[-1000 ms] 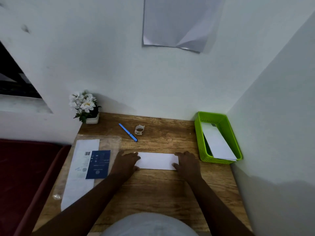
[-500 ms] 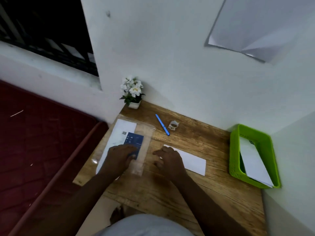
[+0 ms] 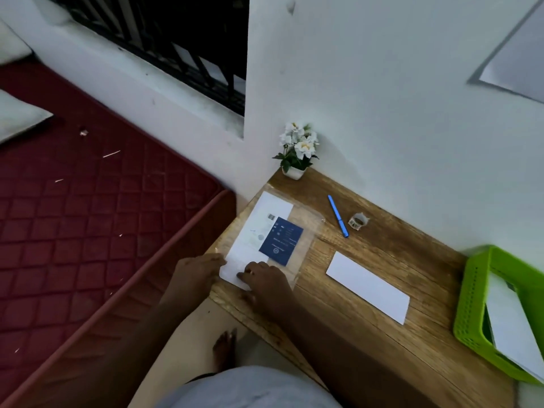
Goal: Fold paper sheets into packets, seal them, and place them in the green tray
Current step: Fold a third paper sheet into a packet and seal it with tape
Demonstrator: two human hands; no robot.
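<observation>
Both hands are down at the near-left corner of the worktop [image 3: 382,343]. Left hand [image 3: 195,272] and right hand [image 3: 265,279] rest on the near end of a clear plastic sleeve [image 3: 297,242] holding white sheets [image 3: 259,228] and a dark blue card [image 3: 281,241]. Right of that sleeve lies a folded white packet [image 3: 367,287], untouched. Farther right sits the green tray [image 3: 471,307] with white paper inside. Behind the sleeve: blue pen [image 3: 338,215], small tape roll [image 3: 357,221], potted white flowers [image 3: 298,148].

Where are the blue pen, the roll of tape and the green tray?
blue pen [image 3: 338,216]: head view, middle of its barrel.
roll of tape [image 3: 358,221]: head view, on the ring.
green tray [image 3: 470,301]: head view, its perforated left wall.
</observation>
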